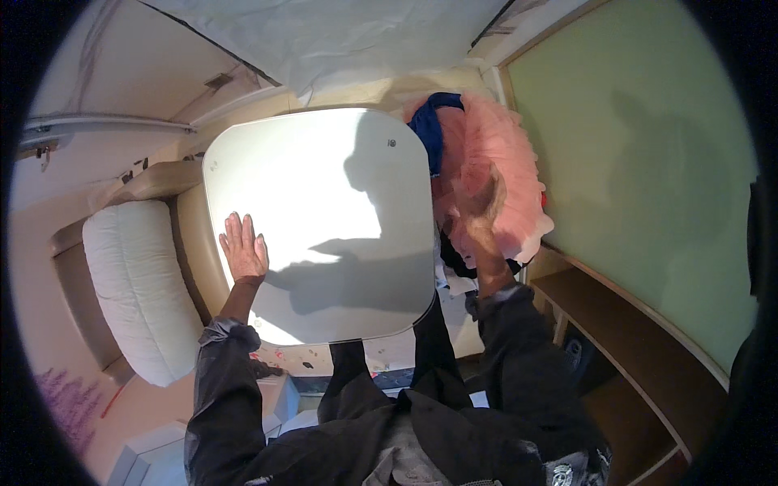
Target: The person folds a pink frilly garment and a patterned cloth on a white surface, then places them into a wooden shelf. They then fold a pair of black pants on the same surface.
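Observation:
My left hand (243,248) lies flat near the left edge of a white table top (324,194) with rounded corners, its fingers stretched out and holding nothing. To the right of the table, my right hand (483,206) is at a heap of pink ruffled tulle fabric (509,146), which looks like a garment. Its fingers are blurred and partly lost against the tulle, so whether they grip it cannot be told. A dark blue cloth (433,134) lies over the tulle's left side, touching the table's edge. Black and white fabric shows under the heap.
A white pillow (142,287) leans at the left beside a beige headboard-like panel (198,235). A pale green board (624,138) stands on the right, above brown wooden shelving (608,324). White sheeting (340,40) hangs at the far side. My shadow falls across the table.

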`<act>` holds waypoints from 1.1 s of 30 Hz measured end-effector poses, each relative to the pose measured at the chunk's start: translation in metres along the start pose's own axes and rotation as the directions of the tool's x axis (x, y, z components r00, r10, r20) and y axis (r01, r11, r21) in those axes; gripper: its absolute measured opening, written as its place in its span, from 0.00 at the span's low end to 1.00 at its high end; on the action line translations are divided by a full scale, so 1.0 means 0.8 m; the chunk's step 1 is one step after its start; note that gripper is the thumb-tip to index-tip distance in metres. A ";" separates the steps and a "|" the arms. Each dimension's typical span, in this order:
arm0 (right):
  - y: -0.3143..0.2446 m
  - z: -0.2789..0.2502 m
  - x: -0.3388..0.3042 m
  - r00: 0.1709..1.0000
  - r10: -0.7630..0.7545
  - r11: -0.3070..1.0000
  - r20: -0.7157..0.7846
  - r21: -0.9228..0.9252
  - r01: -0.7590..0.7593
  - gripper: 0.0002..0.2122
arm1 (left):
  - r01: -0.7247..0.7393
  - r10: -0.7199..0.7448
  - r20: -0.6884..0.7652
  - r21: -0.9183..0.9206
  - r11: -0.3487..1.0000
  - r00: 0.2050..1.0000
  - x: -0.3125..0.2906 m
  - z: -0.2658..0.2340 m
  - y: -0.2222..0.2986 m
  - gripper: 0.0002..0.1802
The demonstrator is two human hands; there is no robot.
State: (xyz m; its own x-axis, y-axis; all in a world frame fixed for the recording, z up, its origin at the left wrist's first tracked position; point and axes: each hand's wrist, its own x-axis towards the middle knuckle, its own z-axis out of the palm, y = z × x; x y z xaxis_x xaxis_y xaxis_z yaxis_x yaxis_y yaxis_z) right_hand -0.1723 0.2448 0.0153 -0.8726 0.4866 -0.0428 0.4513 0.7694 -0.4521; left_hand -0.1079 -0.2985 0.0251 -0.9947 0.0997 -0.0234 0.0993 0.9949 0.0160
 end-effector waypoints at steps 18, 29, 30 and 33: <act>0.142 -0.189 -0.072 0.886 0.455 0.542 0.089 0.762 -0.355 0.19 | 0.229 -0.207 0.317 -0.031 0.973 0.926 0.029 -0.039 0.031 0.35; -0.051 -0.382 -0.192 0.939 0.344 0.186 0.032 0.977 -0.101 0.20 | 0.008 0.222 0.190 -0.776 0.631 0.956 -0.019 -0.072 0.284 0.32; -0.044 -0.388 -0.206 0.935 0.354 0.198 0.018 0.976 -0.094 0.20 | 0.055 0.280 0.251 -0.827 0.559 0.927 -0.029 -0.096 0.325 0.34; -0.085 -0.425 -0.255 0.945 0.325 0.108 0.027 0.992 -0.066 0.21 | 0.419 0.423 0.406 -0.906 0.066 0.810 -0.045 -0.186 0.403 0.39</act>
State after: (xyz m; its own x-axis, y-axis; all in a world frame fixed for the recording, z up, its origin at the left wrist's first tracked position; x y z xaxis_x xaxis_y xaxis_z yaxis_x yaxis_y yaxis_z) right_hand 0.0386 0.2336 0.3580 -0.6836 0.6985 -0.2115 -0.0796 -0.3594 -0.9298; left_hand -0.0437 0.0165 0.1798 -0.7537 0.5075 -0.4176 -0.4328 0.0951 0.8965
